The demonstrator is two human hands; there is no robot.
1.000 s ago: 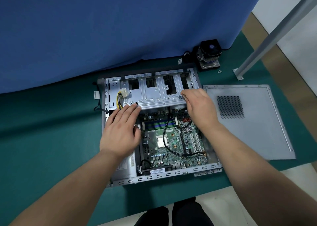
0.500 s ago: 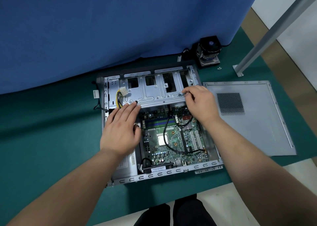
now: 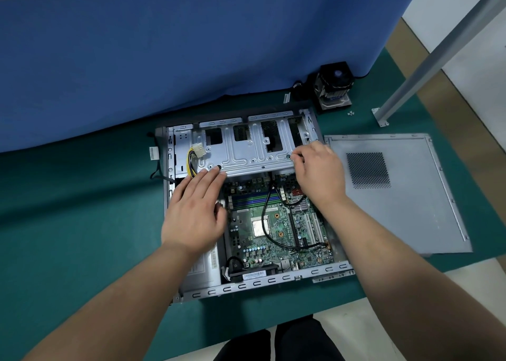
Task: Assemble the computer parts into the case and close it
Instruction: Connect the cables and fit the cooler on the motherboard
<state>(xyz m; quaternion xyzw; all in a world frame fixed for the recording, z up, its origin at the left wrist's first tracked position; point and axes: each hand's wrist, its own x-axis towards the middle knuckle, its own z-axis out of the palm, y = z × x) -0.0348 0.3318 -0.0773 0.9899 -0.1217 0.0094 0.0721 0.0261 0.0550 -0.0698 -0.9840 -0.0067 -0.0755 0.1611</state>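
An open grey computer case (image 3: 262, 281) lies flat on the green mat. Inside it a green motherboard (image 3: 273, 223) shows a bare CPU and black cables. A silver drive cage (image 3: 246, 152) spans the far part of the case. My left hand (image 3: 194, 210) lies flat with straight fingers, fingertips touching the cage's near left edge. My right hand (image 3: 317, 169) has curled fingers at the cage's right end, pinching something small there; what it is cannot be made out. A white power connector (image 3: 198, 151) with yellow and black wires sits at the cage's left.
The grey side panel (image 3: 410, 210) lies flat to the right of the case. A black CPU cooler (image 3: 332, 89) stands at the back by the blue curtain, with small screws (image 3: 350, 112) beside it. A metal post (image 3: 427, 59) rises at the right.
My right hand has slid a little right along the cage's near edge to its right end. My left hand stays flat in the same place.
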